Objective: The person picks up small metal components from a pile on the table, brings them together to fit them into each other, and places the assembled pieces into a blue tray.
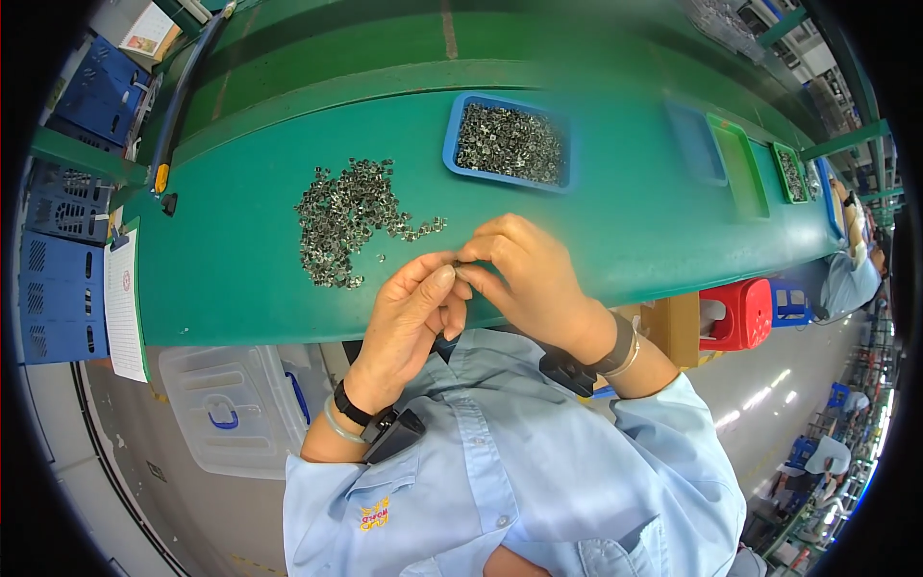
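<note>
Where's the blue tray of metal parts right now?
The blue tray sits on the green table, beyond both hands, right of the loose pile of parts.

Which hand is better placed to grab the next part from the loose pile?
Left, probably. The left hand sits closer to the loose pile of small metal parts on the green table. The right hand is on the far side of it, nearer the blue tray.

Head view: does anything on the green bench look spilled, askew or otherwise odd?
Only the loose heap of small metal parts lying straight on the green bench, with strays trailing toward the hands, while the blue tray holds the same kind. The left hand and right hand pinch a tiny piece between fingertips.
</note>
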The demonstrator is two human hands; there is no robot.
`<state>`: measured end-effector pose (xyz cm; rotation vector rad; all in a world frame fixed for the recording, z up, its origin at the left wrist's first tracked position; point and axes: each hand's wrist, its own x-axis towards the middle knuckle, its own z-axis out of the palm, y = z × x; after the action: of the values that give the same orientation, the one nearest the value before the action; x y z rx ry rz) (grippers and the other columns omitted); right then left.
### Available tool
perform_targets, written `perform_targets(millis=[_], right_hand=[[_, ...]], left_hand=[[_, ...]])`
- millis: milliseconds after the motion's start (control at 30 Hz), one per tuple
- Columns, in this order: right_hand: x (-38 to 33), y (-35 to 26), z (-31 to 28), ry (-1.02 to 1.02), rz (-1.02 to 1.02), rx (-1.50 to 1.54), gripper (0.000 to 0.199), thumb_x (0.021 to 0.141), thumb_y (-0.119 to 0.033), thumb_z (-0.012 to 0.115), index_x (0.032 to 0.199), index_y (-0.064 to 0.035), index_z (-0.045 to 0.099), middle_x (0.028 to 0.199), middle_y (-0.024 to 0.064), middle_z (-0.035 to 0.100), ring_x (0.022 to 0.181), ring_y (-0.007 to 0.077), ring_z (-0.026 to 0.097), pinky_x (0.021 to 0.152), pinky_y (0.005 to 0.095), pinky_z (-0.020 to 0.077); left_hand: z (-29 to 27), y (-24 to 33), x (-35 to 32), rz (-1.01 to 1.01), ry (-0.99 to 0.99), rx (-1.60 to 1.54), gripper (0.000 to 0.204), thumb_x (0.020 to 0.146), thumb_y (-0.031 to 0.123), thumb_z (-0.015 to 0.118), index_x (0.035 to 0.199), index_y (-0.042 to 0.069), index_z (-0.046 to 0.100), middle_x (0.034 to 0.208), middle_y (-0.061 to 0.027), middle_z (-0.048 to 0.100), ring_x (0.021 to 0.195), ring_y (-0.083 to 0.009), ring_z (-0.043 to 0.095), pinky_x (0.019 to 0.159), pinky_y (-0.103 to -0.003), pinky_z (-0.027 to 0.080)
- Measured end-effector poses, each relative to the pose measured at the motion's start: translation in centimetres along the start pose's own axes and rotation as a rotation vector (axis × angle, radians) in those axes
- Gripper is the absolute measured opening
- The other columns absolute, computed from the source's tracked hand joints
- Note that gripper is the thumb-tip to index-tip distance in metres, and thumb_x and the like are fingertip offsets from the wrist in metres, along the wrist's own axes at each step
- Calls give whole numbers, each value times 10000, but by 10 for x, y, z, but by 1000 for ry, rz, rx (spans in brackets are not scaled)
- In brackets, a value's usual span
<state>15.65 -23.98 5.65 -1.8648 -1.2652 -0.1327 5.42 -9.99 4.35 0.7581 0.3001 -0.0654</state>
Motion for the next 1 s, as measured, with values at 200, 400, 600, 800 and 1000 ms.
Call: perform_targets(millis=[200, 400, 600, 800, 1000], right_hand=[[-4, -5, 4, -9, 32, -87, 231, 734, -59, 715, 931, -82, 596, 909, 66, 577, 775, 241, 594, 643, 335, 487], [-6, -2, 1, -58, 134, 146, 213, 752, -73, 699, 939, -78, 597, 920, 67, 571, 798, 250, 594, 660, 341, 494], [-8, 2, 3, -7, 41, 79, 219, 742, -35, 709, 931, -73, 606, 919, 79, 580, 822, 243, 583, 671, 334, 493], [-8, 2, 3, -22, 70, 128, 217, 737, -31, 712, 923, -72, 610, 913, 77, 584, 819, 243, 584, 664, 331, 493], [-7, -1, -1, -25, 62, 160, 203, 724, -35, 721, 898, -67, 622, 882, 70, 594, 786, 240, 589, 643, 324, 491]], left_hand=[[-8, -2, 2, 9, 7, 29, 223, 939, 185, 561, 1086, 18, 569, 799, -44, 615, 586, -99, 515, 500, -225, 411], [-14, 2, 0, -21, -20, 83, 215, 931, 184, 573, 1064, 15, 581, 789, -45, 614, 593, -97, 526, 506, -220, 421], [-10, 1, -1, -17, 7, 63, 177, 926, 166, 579, 1019, 16, 585, 773, -46, 611, 592, -99, 535, 504, -217, 424], [-9, 0, -1, 12, 30, 47, 153, 922, 151, 583, 1002, 20, 578, 769, -45, 608, 587, -98, 539, 494, -214, 421], [-8, -1, -1, 45, 28, 69, 148, 925, 153, 580, 996, 23, 575, 771, -38, 607, 590, -93, 541, 496, -212, 421]])
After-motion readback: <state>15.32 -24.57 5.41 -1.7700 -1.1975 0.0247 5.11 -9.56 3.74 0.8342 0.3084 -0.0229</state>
